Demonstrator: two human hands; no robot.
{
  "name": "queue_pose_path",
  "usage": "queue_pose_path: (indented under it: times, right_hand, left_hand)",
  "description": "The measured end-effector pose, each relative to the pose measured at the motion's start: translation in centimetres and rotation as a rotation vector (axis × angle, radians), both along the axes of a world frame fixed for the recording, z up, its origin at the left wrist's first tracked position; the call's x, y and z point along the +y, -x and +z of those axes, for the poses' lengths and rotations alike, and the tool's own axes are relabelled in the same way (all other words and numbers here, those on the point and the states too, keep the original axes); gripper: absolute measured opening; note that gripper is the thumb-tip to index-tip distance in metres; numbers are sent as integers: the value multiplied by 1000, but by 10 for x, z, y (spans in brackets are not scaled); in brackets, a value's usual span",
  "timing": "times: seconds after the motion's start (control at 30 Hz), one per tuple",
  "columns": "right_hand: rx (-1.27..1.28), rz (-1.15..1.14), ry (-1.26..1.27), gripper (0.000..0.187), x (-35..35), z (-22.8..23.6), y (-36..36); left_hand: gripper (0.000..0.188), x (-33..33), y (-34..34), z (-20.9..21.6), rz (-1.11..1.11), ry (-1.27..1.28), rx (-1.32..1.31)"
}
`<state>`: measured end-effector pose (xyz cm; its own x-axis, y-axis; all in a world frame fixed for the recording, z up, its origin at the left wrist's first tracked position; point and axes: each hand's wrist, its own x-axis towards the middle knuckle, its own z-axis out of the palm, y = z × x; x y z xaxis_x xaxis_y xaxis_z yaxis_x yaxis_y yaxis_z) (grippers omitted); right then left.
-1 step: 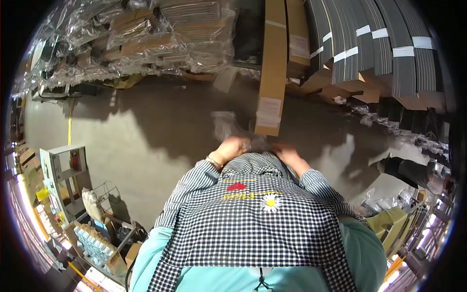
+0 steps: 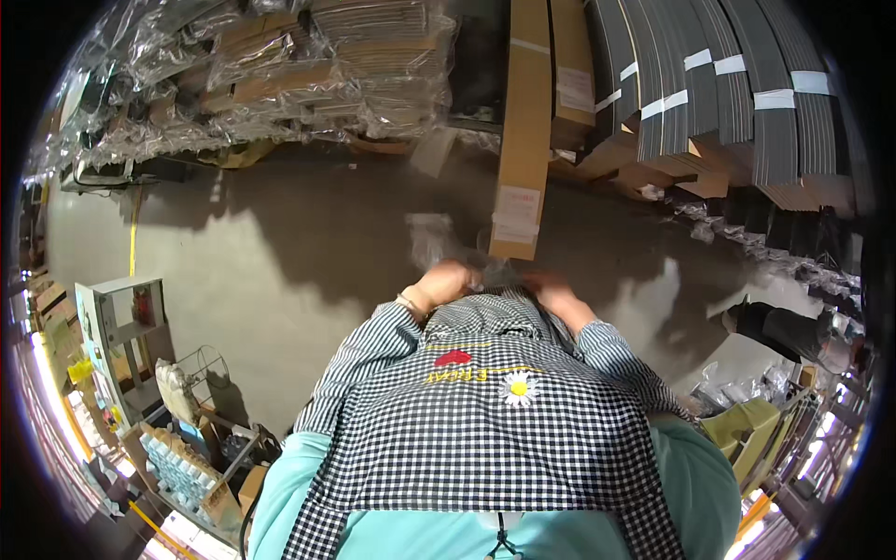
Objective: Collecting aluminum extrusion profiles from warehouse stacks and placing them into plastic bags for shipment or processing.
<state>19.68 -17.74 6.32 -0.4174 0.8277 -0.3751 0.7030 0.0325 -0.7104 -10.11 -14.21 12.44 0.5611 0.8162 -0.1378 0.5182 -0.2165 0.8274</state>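
Observation:
In front of my checked apron (image 2: 504, 411), my two hands are close together at waist height. My left hand (image 2: 446, 283) is closed, its fingertips pinching a piece of clear plastic film (image 2: 429, 241), part of which spreads out beyond the knuckles. A short way to the right, my right hand (image 2: 553, 292) is also closed, with curled fingers at the film's other side. The film between the hands is thin and hard to make out. Just past them, the near end of a long brown cardboard box (image 2: 523, 168) with a pale label juts toward me.
Plastic-wrapped stacks of flat cardboard (image 2: 373, 65) fill the far left. Banded dark grey bundles (image 2: 719, 93) stand at the far right. A grey shelf unit (image 2: 121, 308) and a cart of bottles (image 2: 182, 471) are on my left. Another person's dark-clothed leg (image 2: 775, 327) shows at right.

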Motion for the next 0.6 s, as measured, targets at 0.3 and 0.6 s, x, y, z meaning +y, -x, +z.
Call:
queue_pose_path:
  times: [0.3, 0.6]
  right_hand:
    - [-340, 144, -414, 19, 29, 31, 2]
    - [499, -483, -119, 10, 36, 86, -5]
  left_hand:
    - [22, 37, -7, 0, -117, -277, 209]
    - [21, 64, 0, 60, -92, 36, -361]
